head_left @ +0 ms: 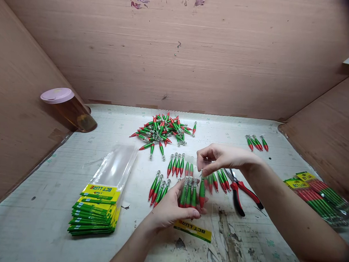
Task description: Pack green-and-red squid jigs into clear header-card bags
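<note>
My left hand (173, 207) is closed around several green-and-red fishing lures (188, 193), which stand side by side with their metal hook ends up. My right hand (221, 158) is above them, its thumb and fingers pinched at the hook end of another lure (202, 195) at the right of that row. Beneath my hands lies a clear plastic bag with a yellow-and-green header card (193, 230) toward me. Lures in small groups, such as one group (176, 165) behind my left hand, surround the bag. Some lures behind my fingers are partly hidden.
Red-handled pliers (245, 193) lie right of my hands. A lure pile (163, 131) is at the back. Carded bags (94, 210) are stacked left, filled packs (317, 198) lie right. A lidded container (67, 110) stands back left. Board walls (172, 70) enclose the table.
</note>
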### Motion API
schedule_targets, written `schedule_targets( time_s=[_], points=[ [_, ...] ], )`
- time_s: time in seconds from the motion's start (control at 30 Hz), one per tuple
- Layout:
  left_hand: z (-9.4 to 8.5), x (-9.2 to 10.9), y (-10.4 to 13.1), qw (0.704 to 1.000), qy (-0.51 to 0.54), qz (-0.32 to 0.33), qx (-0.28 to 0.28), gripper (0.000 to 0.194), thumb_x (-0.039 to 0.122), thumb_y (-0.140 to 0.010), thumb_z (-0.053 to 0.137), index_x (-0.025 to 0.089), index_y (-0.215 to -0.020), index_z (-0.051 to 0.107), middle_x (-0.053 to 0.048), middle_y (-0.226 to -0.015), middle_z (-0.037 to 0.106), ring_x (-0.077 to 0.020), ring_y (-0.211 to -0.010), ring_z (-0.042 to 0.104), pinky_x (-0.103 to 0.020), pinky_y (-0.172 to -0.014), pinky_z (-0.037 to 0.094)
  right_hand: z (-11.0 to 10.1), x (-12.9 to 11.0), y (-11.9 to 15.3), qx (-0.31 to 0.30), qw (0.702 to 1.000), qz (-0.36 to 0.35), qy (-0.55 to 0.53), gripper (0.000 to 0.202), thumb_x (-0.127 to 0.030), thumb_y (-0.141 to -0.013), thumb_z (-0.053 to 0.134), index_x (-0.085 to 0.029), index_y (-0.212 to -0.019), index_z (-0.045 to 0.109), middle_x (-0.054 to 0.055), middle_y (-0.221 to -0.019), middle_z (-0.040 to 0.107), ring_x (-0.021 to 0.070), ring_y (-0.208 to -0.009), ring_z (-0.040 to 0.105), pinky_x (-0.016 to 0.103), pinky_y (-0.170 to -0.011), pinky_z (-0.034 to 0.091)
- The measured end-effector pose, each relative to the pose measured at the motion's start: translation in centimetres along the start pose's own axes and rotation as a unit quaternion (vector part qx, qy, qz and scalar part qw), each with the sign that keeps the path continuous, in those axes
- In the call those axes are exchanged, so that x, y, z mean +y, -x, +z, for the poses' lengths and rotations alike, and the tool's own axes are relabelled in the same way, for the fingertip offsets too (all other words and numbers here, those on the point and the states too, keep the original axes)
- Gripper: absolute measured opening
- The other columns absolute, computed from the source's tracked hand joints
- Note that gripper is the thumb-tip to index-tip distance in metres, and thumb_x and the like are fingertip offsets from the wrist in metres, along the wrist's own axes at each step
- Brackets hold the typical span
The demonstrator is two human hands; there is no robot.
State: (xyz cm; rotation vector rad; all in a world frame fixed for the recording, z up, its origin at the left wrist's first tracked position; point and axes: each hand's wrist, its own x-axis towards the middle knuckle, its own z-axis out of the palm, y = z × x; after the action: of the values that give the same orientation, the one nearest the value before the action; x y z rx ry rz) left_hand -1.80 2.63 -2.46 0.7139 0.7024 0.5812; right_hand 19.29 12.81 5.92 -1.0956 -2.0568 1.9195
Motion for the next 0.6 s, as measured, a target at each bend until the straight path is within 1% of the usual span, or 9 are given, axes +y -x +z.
schedule_targets(
  time_s=[0.1, 0.23, 0.37, 0.47, 0.53, 0.6],
  points=[
    [-0.1, -0.2, 0.0, 1.0, 0.004, -0.003, 0.008, 0.07, 0.011, -0.063, 0.083, 0.021, -0.123, 0.049, -0.008, -0.099, 0.074, -0.0249, -0.091, 0.072, -0.035, -0.083, 0.053, 0.2, -0.2, 0.1, 0.005, 1.0, -0.012, -0.006, 0.018, -0.028, -0.073, 0.077, -0.015, -0.076, 0.066, -0.001, -0.072, 0.064, 0.011, -0.066, 0.056, 0.024, -0.064, 0.044],
    [-0.1, -0.4, 0.0, 1.0, -0.003, -0.005, 0.009, 0.068, 0.014, -0.062, 0.084, 0.022, -0.12, 0.051, -0.008, -0.101, 0.073, -0.0254, -0.091, 0.072, -0.035, -0.082, 0.053, 0.4, -0.6, 0.2, -0.001, 0.999, -0.038, 0.028, 0.022, -0.032, -0.072, 0.078, -0.016, -0.079, 0.067, 0.0, -0.074, 0.064, 0.0124, -0.067, 0.055, 0.026, -0.065, 0.044],
    [0.0, -0.3, -0.1, 1.0, -0.013, 0.015, -0.01, 0.069, 0.012, -0.062, 0.084, 0.02, -0.122, 0.052, -0.005, -0.093, 0.073, -0.0212, -0.086, 0.07, -0.03, -0.078, 0.051, 0.2, -0.5, 0.4, -0.014, 0.994, -0.072, 0.078, 0.025, -0.037, -0.072, 0.079, -0.016, -0.08, 0.068, 0.002, -0.081, 0.066, 0.0146, -0.075, 0.057, 0.028, -0.072, 0.045],
    [0.1, -0.3, 0.0, 0.999, -0.008, 0.024, -0.028, 0.064, 0.011, -0.064, 0.082, 0.019, -0.12, 0.053, -0.004, -0.09, 0.072, -0.018, -0.082, 0.069, -0.026, -0.074, 0.051, -0.2, -0.1, 0.6, -0.031, 0.992, -0.062, 0.103, 0.024, -0.037, -0.073, 0.077, -0.016, -0.082, 0.07, 0.001, -0.08, 0.066, 0.0148, -0.076, 0.057, 0.028, -0.073, 0.044],
    [0.1, -0.3, 0.0, 0.999, -0.008, 0.019, -0.032, 0.062, 0.011, -0.064, 0.082, 0.019, -0.119, 0.055, -0.004, -0.092, 0.072, -0.0178, -0.083, 0.07, -0.026, -0.074, 0.051, -0.5, 0.2, 0.8, -0.037, 0.994, -0.051, 0.09, 0.024, -0.036, -0.074, 0.078, -0.015, -0.083, 0.069, 0.001, -0.078, 0.066, 0.0141, -0.072, 0.057, 0.027, -0.07, 0.045],
    [0.1, -0.3, 0.1, 1.0, -0.007, 0.005, -0.028, 0.064, 0.01, -0.063, 0.082, 0.02, -0.12, 0.054, -0.005, -0.094, 0.072, -0.0188, -0.085, 0.07, -0.027, -0.075, 0.052, -0.9, 0.6, 0.8, -0.026, 0.997, -0.052, 0.056, 0.024, -0.033, -0.074, 0.079, -0.014, -0.084, 0.068, 0.001, -0.078, 0.066, 0.0132, -0.07, 0.057, 0.027, -0.067, 0.045]
  ],
)
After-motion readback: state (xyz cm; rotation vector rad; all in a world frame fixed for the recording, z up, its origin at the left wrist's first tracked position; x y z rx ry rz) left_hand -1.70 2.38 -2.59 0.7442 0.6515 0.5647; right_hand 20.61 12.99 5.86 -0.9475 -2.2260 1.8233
